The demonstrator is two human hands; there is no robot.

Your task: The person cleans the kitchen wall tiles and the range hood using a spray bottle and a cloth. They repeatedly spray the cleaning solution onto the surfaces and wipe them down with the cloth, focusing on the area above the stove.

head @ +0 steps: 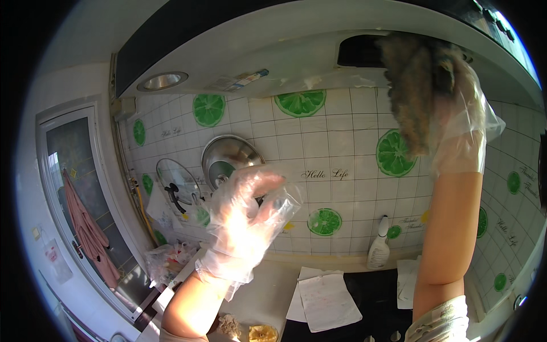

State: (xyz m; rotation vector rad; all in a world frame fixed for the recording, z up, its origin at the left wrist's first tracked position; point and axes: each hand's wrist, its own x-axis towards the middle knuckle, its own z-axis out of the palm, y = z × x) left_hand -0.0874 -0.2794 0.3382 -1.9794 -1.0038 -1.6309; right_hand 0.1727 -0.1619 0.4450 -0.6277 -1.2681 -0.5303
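Note:
Raised at the upper right, my right hand (461, 96) wears a clear plastic glove and grips a soiled, brownish-grey cloth (408, 94). The cloth hangs under the range hood (295, 60), overlapping the right side of its dark opening (359, 51); the hood's underside is stained. Motion blurs the cloth, and whether it touches the hood I cannot tell. My left hand (241, 222), also in a clear glove, is held up in bright light before the tiled wall. Its fingers are curled, with the thumb apart and nothing visible between them.
White sheets (329, 301) lie on the black cooktop (376, 290), with a spray bottle (378, 248) behind it. A metal lid (230, 156) and a glass lid (177, 179) are against the wall. Plastic bags (171, 260) sit left, near a door (85, 205) with a pink garment.

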